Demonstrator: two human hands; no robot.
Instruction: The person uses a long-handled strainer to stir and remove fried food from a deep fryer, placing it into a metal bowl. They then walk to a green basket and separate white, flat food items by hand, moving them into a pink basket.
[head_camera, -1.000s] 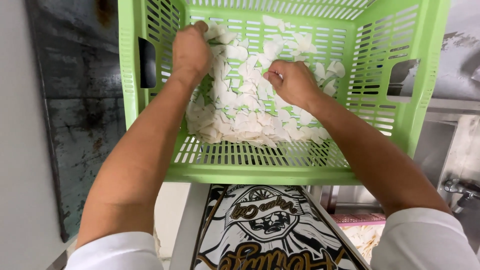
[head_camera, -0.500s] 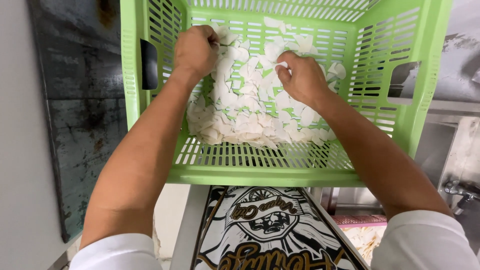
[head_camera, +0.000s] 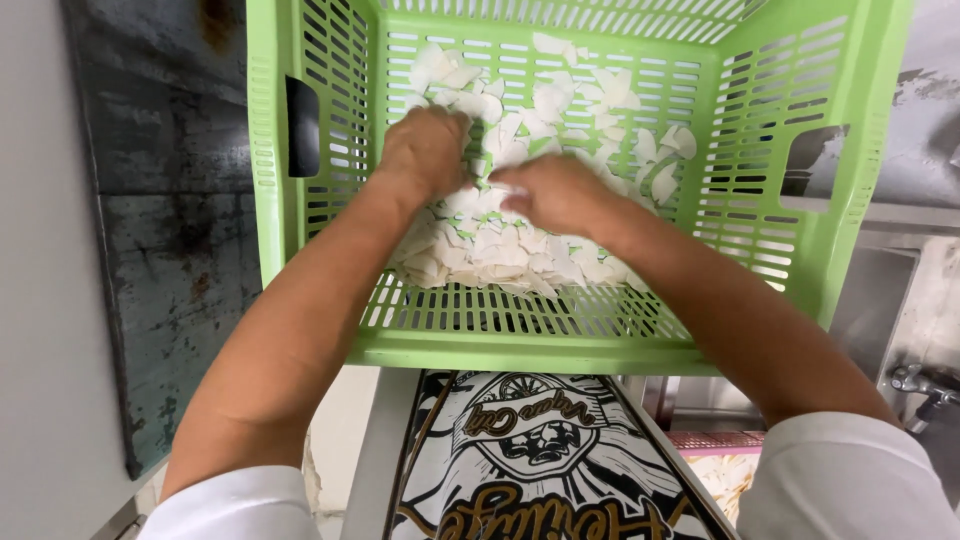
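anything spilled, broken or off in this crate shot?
Nothing stands out. The white slices all lie inside the green slotted crate, none over its rim. Left hand and right hand are both buried in the pile. The crate shows no cracks.

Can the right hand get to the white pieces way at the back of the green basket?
Probably yes. The right hand is already inside the open-topped green basket, resting on the pile of white pieces, and nothing lies between it and the back ones.
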